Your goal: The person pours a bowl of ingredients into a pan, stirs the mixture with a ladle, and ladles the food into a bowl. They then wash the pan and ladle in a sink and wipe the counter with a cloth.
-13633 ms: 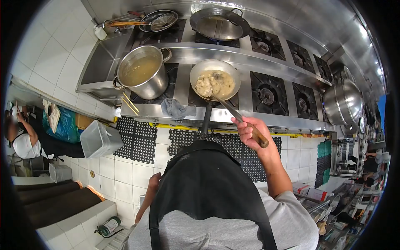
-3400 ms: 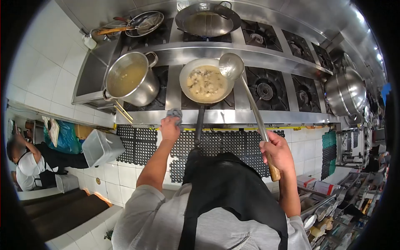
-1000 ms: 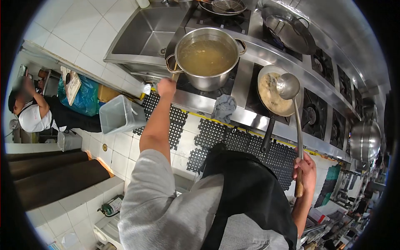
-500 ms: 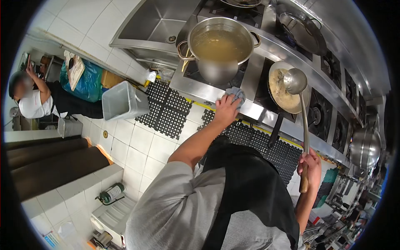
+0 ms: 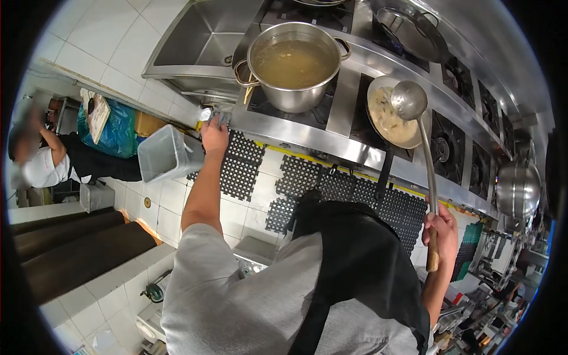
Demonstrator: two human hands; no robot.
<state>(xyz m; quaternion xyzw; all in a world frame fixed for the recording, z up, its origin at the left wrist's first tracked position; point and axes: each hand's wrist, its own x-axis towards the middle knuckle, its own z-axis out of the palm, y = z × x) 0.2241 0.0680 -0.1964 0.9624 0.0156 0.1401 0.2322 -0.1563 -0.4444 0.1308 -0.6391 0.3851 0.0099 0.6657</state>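
Observation:
My right hand (image 5: 439, 228) is wrapped round the wooden grip of a long metal ladle (image 5: 409, 100). The ladle's bowl is over a frying pan (image 5: 374, 86) that holds a creamy, pale food with darker bits. The pan's black handle points toward me past the stove's front edge. My left hand (image 5: 214, 136) reaches out to the stove's left front corner, its fingers closed on a grey cloth (image 5: 223, 117) that shows only in part. Right of that hand, a large steel pot (image 5: 296, 99) of yellowish, cloudy liquid stands on a burner.
A steel sink (image 5: 183, 44) adjoins the stove (image 5: 340, 115) on the left. Below it stands a grey plastic bin (image 5: 160, 157). Black perforated mats (image 5: 239, 165) lie on the tiled floor. Another person (image 5: 50, 160) stands at far left. A lidded pan (image 5: 414, 32) sits on the back burners.
My left hand has moved left with the cloth, from the stove's front edge below the pot to the left corner. My right hand still holds the ladle over the pan.

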